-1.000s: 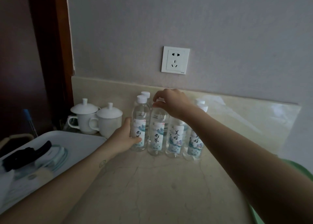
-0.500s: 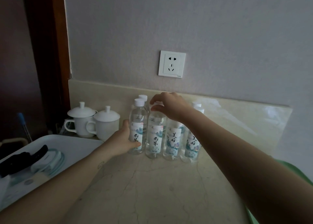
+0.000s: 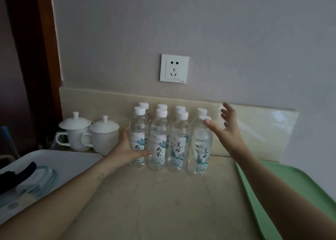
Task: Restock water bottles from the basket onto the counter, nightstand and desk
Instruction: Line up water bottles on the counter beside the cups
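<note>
Eight bottles (image 3: 158,139) stand upright in two rows of four on the counter (image 3: 163,194), close to the wall, with two lidded cups (image 3: 91,132) just beside them on the left. The left hand (image 3: 127,149) grips the left front bottle (image 3: 139,129) low down, with the thumb across its label. The right hand (image 3: 227,129) has its fingers spread wide at the right end of the rows, the thumb at a front cap.

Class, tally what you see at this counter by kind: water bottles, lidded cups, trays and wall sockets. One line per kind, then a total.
Water bottles: 8
Lidded cups: 2
Trays: 2, a white tray and a green tray
Wall socket: 1
Total: 13
</note>
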